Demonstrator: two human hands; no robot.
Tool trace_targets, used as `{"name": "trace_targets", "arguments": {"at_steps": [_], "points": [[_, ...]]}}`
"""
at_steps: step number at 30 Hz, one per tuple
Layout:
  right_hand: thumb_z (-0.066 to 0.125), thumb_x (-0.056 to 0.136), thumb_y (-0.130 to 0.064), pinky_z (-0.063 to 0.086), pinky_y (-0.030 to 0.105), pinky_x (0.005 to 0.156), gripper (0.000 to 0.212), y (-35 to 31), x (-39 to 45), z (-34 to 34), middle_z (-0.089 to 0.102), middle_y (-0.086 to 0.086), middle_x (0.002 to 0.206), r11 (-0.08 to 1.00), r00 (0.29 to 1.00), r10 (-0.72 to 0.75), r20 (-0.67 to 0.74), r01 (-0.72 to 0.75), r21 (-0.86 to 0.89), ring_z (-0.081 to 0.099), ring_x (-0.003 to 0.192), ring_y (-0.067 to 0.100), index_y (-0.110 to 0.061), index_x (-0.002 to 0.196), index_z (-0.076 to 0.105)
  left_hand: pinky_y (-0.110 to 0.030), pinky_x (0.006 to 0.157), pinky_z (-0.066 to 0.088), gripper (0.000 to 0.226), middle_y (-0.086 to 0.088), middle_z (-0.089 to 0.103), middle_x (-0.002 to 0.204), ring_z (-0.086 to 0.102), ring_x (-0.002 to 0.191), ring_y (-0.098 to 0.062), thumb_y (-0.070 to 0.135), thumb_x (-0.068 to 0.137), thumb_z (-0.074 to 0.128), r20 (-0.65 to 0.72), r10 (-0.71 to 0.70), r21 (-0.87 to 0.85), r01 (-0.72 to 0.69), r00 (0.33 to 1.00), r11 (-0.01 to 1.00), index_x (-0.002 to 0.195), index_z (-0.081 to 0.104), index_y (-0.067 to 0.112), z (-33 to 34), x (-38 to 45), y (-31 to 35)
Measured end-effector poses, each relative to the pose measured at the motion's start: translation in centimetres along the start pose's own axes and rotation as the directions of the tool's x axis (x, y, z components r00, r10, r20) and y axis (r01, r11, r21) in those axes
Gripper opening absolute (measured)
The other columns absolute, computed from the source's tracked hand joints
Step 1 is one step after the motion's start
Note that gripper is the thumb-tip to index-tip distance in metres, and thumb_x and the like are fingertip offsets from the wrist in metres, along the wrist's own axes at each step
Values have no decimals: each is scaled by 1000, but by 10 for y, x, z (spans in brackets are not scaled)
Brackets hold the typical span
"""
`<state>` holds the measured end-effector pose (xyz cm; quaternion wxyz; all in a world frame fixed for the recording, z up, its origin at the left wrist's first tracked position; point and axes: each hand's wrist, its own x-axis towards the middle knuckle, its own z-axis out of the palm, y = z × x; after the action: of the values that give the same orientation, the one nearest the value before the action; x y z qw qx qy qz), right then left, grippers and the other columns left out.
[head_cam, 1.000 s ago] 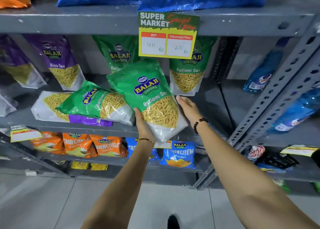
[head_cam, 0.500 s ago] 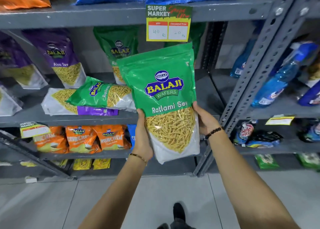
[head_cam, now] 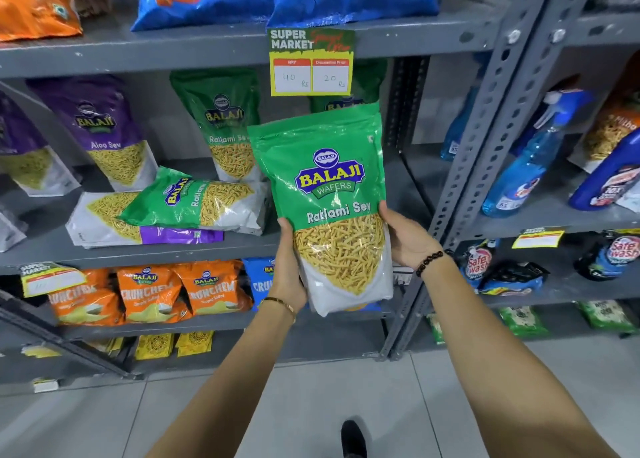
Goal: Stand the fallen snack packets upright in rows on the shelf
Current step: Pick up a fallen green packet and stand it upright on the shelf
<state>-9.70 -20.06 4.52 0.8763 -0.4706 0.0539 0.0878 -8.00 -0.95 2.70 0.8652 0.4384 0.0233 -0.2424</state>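
A person stands facing a grey metal shelf (head_cam: 207,253) stocked with snack packets. Both hands grip a green Ratlami Sev packet (head_cam: 325,194), held upright in front of the shelf, clear of it. The left hand (head_cam: 289,267) wraps the packet's lower left edge; the right hand (head_cam: 403,239) presses its lower right edge, fingers hidden behind. At nine o'clock from the held packet, a fallen green packet (head_cam: 194,201) lies on its side across a fallen purple packet (head_cam: 138,229), also flat on the shelf. At eleven o'clock another green packet (head_cam: 225,125) stands at the back, with an upright purple Aloo Sev packet (head_cam: 104,132) farther left. A price tag (head_cam: 311,63) hangs at twelve o'clock.
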Motion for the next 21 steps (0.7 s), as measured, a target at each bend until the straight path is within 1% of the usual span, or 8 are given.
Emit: {"name": "trace_targets", "arguments": {"at_steps": [3,7,10,12,15,17,19,21], "points": [[38,97,-21,59,27,74,26,-8,22,-20,77,-2,88,1000,995,-23,-102,21,-23,72,81,11,-12,107,60,-55,106,39,67,-11,61,129,57,120,-31,70,78,42,-43,1,94,3,999,996,125,58,25,10,32,1],[42,96,-10,57,18,70,21,-26,56,-40,77,-8,78,985,957,-166,-239,151,-81,71,76,6,-10,96,63,-49,108,40,43,-6,66,123,62,113,-23,52,89,42,-100,101,293,-68,990,954,113,64,24,24,88,15],[45,95,-11,55,17,72,20,-40,87,-49,75,-13,73,964,914,-253,-316,209,-167,68,74,4,-13,90,64,-31,101,48,35,4,68,100,69,86,-2,34,98,33,-60,153,385,-118,986,915,101,65,19,37,127,30],[44,96,-13,53,16,69,23,-47,106,-53,75,-15,72,945,886,-303,-351,232,-231,67,70,-1,-18,86,64,-30,101,48,33,4,67,97,67,88,-6,28,99,33,-68,172,436,-126,983,891,97,65,19,39,150,35],[45,95,-17,51,23,79,20,-51,130,-63,71,-5,89,935,847,-324,-421,218,-281,65,83,8,-18,91,65,-42,105,43,34,-5,64,108,61,99,-18,25,99,33,-32,170,468,-136,985,873,108,62,11,38,174,38],[51,91,-26,49,34,96,24,-50,142,-71,68,5,110,934,834,-312,-455,180,-310,63,104,18,-14,107,64,-30,88,50,36,-2,63,106,60,92,-11,23,100,31,-43,154,469,-116,987,876,122,54,5,40,175,41],[54,90,-30,45,39,103,33,-49,150,-76,63,8,122,936,830,-297,-472,157,-314,59,110,20,-13,117,61,-19,75,50,36,2,64,101,59,92,-11,23,99,33,-49,160,482,-116,986,868,123,52,5,38,179,43],[55,90,-28,44,40,103,36,-50,152,-74,62,10,125,939,814,-297,-499,153,-309,58,109,21,-10,121,58,-22,84,51,35,-5,64,109,60,98,-16,22,98,38,-77,160,491,-102,984,865,122,54,2,37,177,45]]}}
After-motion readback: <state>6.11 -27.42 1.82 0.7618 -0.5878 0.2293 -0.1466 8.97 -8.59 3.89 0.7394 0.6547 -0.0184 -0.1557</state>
